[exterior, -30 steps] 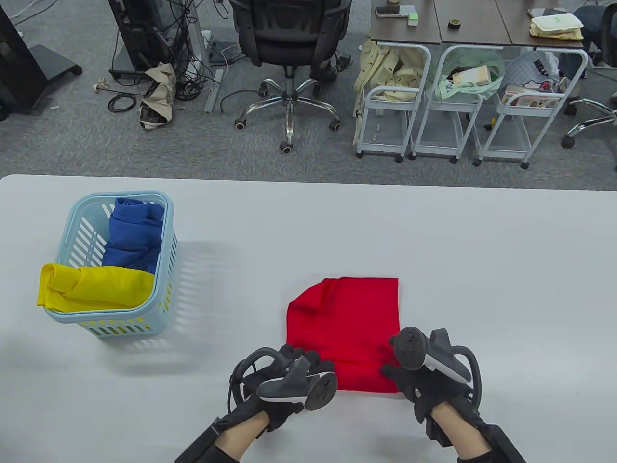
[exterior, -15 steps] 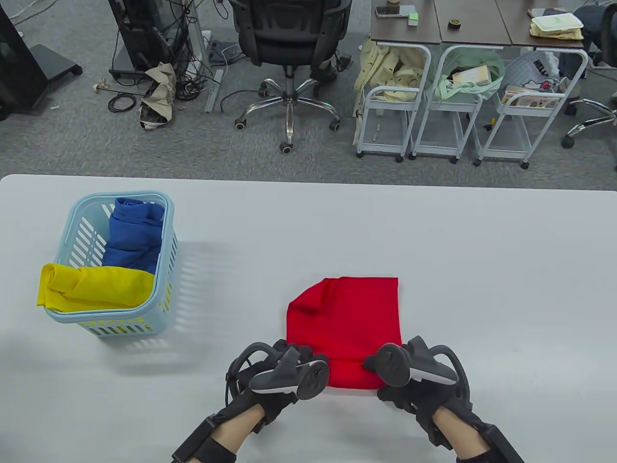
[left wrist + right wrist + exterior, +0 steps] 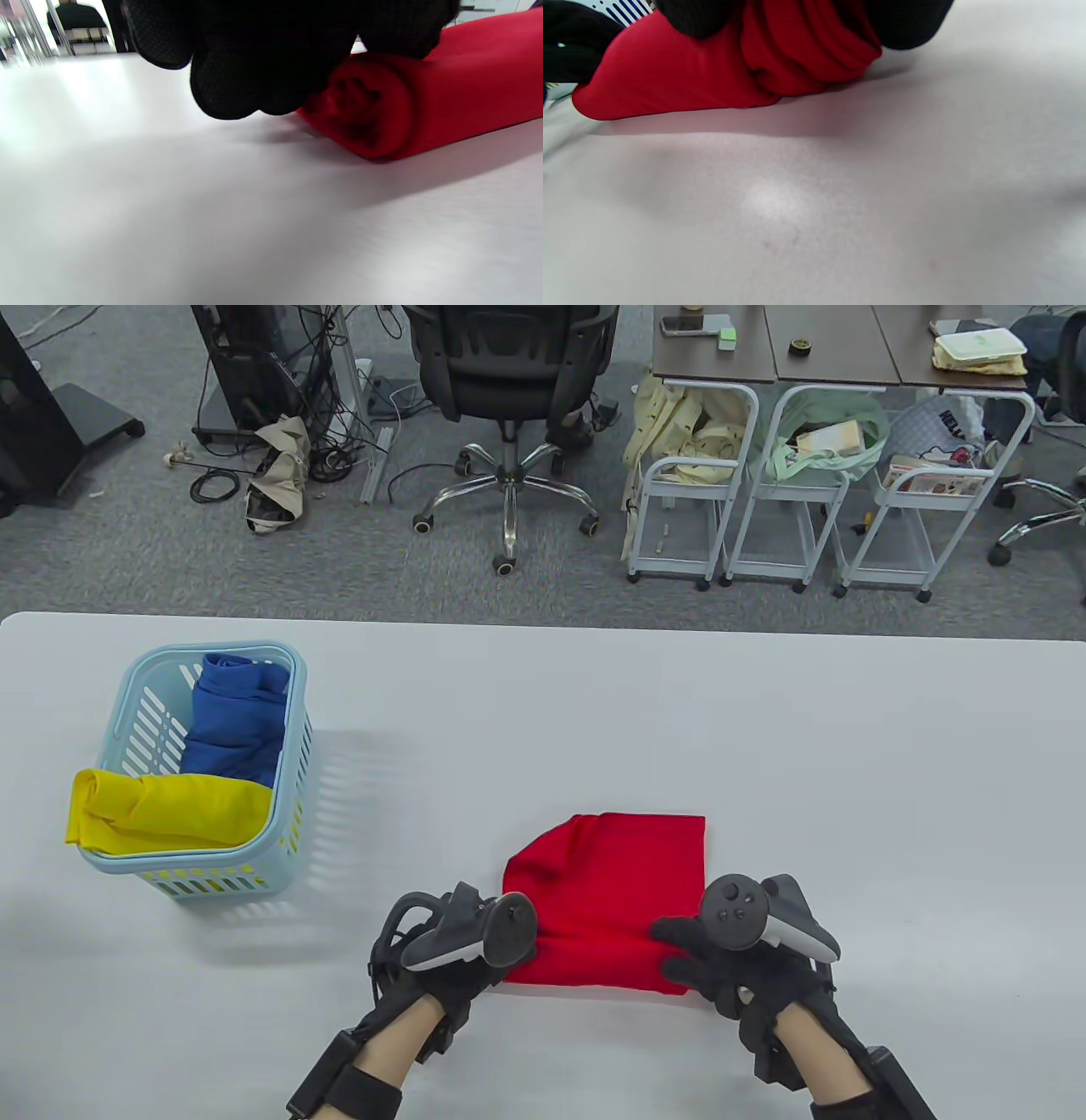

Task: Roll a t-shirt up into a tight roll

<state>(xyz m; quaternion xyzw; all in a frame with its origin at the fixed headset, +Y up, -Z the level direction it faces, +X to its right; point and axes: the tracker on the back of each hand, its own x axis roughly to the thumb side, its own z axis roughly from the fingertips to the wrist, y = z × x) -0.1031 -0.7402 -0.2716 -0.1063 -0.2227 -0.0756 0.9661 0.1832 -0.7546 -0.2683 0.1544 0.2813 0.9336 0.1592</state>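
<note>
A red t-shirt (image 3: 615, 865) lies folded into a strip near the table's front edge. Its near end is wound into a roll (image 3: 594, 965). My left hand (image 3: 507, 960) grips the roll's left end; its fingers (image 3: 237, 84) curl over the top beside the spiral end of the roll (image 3: 365, 114). The roll's right end is held by my right hand (image 3: 685, 957), with its fingers (image 3: 903, 21) and thumb wrapped over the layered cloth (image 3: 806, 55). The far half of the shirt lies flat.
A light blue basket (image 3: 293, 746) stands at the table's left, holding a blue rolled garment (image 3: 233, 721) and a yellow one (image 3: 170, 810) that hangs over its rim. White table (image 3: 848, 780) stretches right of and beyond the shirt.
The shirt's far edge has slid toward me and the flat part is shorter. Both hands have shifted on the roll's ends, the left one slightly leftward.
</note>
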